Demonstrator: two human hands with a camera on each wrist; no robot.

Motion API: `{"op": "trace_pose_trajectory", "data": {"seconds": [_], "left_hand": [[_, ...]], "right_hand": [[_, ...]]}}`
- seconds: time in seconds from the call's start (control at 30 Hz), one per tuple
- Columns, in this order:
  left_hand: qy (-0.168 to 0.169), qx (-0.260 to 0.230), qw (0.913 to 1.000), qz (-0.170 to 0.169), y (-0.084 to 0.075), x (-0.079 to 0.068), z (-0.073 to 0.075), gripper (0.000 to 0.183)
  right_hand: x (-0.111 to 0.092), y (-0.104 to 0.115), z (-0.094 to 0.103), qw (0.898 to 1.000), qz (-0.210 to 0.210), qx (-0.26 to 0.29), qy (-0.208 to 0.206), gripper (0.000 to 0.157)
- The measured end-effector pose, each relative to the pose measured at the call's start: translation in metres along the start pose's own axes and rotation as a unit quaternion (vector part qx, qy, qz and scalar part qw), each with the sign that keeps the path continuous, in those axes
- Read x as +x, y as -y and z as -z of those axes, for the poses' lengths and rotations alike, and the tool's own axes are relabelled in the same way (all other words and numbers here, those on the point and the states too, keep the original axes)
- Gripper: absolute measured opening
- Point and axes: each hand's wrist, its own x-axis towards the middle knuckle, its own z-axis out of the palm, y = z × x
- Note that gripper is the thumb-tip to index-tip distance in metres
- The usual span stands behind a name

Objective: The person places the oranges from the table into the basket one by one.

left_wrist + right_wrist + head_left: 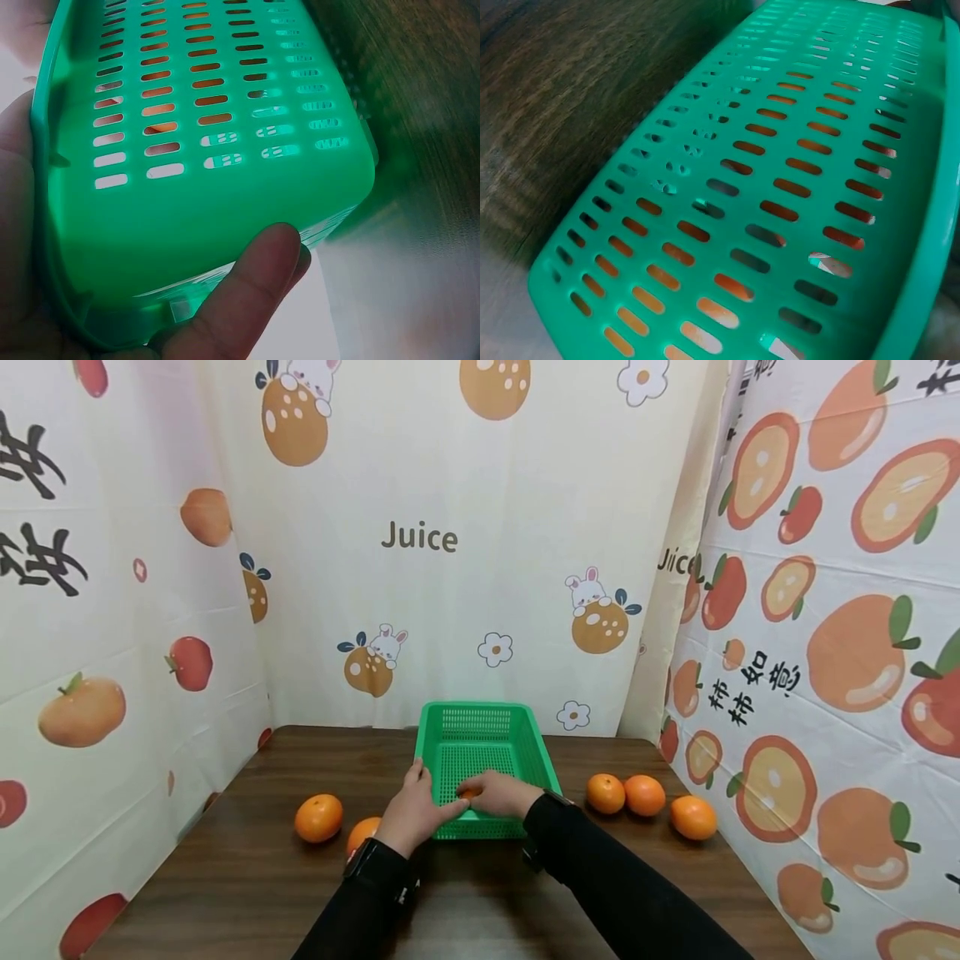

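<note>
A green plastic basket [480, 830] with slotted walls stands on the table. My left hand [414, 810] grips its front left corner; in the left wrist view a finger [236, 292] presses the outside of the basket wall [150, 240], with the rim against the palm. Inside the basket, near the front wall, my right hand [498, 794] has its fingers curled over an orange [470, 794], mostly hidden by the hand. Orange colour shows through the slots of the basket wall [900, 247] in the right wrist view. Beside my left wrist lies a partly covered orange [362, 833].
Another orange [318, 818] lies to the left on the dark wooden table [247, 868]. To the right sit three more: one orange [605, 793], a second orange [645, 796] and a third orange [693, 817]. Printed cloth [450, 610] hangs behind and at both sides.
</note>
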Motion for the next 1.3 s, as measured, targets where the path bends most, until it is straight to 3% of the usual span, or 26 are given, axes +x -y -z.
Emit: {"op": "trace_pose_trajectory", "data": {"seconds": [0.47, 1.3], "left_hand": [[0.003, -0.005, 1.0, 0.003, -0.004, 0.0, -0.001, 0.111], [0.009, -0.007, 0.9998, 0.016, -0.002, 0.003, 0.0, 0.111]], "right_hand": [[0.012, -0.006, -0.004, 0.999, -0.028, -0.026, 0.012, 0.038], [0.012, 0.001, -0.002, 0.998, -0.031, -0.045, 0.031, 0.038]]}}
